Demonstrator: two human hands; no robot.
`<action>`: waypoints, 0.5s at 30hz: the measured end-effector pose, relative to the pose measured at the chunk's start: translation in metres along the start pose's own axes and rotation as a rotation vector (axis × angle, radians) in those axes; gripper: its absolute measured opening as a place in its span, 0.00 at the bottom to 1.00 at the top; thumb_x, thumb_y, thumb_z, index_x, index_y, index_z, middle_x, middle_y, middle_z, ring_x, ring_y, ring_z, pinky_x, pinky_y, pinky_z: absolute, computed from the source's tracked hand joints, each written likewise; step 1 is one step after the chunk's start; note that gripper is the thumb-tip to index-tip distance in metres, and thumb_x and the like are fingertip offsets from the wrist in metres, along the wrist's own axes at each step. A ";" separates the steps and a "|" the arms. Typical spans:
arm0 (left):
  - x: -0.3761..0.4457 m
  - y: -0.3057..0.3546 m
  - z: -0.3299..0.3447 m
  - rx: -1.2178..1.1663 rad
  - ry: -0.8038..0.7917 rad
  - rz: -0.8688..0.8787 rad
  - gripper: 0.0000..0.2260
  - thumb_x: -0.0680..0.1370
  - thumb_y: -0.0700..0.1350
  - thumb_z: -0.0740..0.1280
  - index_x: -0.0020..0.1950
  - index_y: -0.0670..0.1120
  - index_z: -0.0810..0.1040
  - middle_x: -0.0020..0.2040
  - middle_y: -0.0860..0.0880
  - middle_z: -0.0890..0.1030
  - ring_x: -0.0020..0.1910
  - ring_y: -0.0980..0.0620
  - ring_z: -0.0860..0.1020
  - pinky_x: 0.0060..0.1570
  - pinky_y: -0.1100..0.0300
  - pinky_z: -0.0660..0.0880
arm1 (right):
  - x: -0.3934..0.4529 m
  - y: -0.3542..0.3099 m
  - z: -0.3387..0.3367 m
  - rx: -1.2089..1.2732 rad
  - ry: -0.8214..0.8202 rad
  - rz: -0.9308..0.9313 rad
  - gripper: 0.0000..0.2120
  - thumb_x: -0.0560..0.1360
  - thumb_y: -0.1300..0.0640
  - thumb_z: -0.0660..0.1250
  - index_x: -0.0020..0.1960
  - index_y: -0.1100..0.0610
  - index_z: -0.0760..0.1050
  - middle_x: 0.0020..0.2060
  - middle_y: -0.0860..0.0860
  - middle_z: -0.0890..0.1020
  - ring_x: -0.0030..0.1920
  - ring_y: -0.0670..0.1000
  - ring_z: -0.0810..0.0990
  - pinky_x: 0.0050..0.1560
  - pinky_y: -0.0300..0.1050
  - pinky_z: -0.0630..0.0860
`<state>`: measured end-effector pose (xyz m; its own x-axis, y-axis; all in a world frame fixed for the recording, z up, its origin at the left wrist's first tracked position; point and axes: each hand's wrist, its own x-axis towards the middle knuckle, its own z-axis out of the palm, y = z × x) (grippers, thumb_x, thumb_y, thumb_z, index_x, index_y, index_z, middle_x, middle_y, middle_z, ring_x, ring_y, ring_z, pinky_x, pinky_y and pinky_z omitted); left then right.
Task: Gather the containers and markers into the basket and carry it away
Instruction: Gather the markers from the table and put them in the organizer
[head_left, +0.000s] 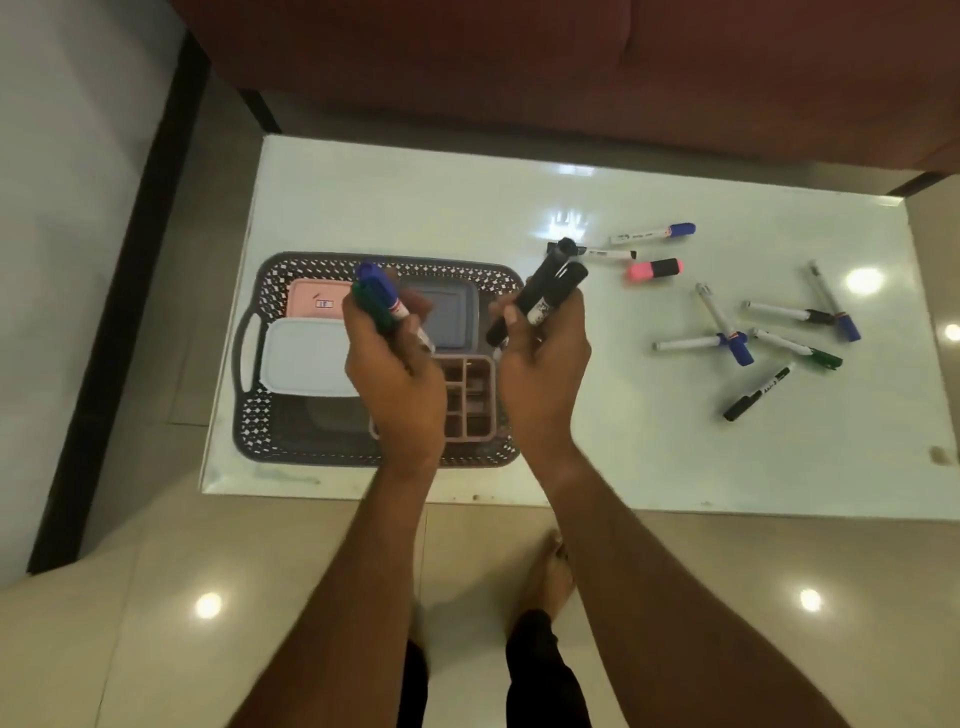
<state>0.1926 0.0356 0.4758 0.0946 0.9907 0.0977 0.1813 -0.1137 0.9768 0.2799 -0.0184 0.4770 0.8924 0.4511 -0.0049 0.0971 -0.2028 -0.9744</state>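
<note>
Head view is showing a white table (415, 197) carrying a dark perforated basket (291, 441) at its left end, already holding a white lidded container (304, 356), a pink one (311, 299), a grey one (441, 312) and a divided organiser tray (467, 400). Both hands are hovering over it. Left hand (395, 379) is clamping a bundle of blue and green markers (379, 296); right hand (543, 374) is gripping black markers (545, 291) — fingers wrapped tight in each case. Loose markers (727, 338) and a pink highlighter (655, 269) are lying well apart to the right. Risk noted: released together, the bundles may scatter or roll off the lids — round barrels, smooth surfaces.
</note>
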 end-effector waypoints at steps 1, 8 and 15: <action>0.002 -0.008 -0.010 -0.005 -0.011 -0.009 0.12 0.83 0.35 0.62 0.64 0.45 0.73 0.50 0.50 0.84 0.52 0.53 0.84 0.54 0.53 0.82 | -0.009 0.004 0.005 0.011 0.008 0.009 0.11 0.80 0.64 0.67 0.59 0.51 0.71 0.48 0.49 0.87 0.50 0.46 0.86 0.52 0.43 0.82; 0.002 -0.040 -0.035 -0.017 -0.073 -0.137 0.17 0.79 0.30 0.61 0.64 0.44 0.74 0.51 0.46 0.84 0.56 0.48 0.83 0.64 0.39 0.77 | -0.035 0.028 0.017 -0.045 0.070 0.071 0.13 0.81 0.62 0.67 0.60 0.49 0.70 0.50 0.48 0.86 0.51 0.45 0.85 0.55 0.46 0.83; 0.002 -0.060 -0.039 -0.064 -0.105 -0.272 0.19 0.77 0.32 0.63 0.67 0.44 0.74 0.53 0.47 0.83 0.58 0.42 0.81 0.62 0.30 0.74 | -0.044 0.037 0.029 -0.114 0.112 0.089 0.15 0.81 0.62 0.68 0.61 0.48 0.69 0.52 0.48 0.85 0.52 0.50 0.85 0.55 0.42 0.82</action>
<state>0.1433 0.0469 0.4252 0.1524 0.9706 -0.1861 0.1516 0.1631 0.9749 0.2312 -0.0202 0.4344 0.9426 0.3288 -0.0587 0.0594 -0.3380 -0.9393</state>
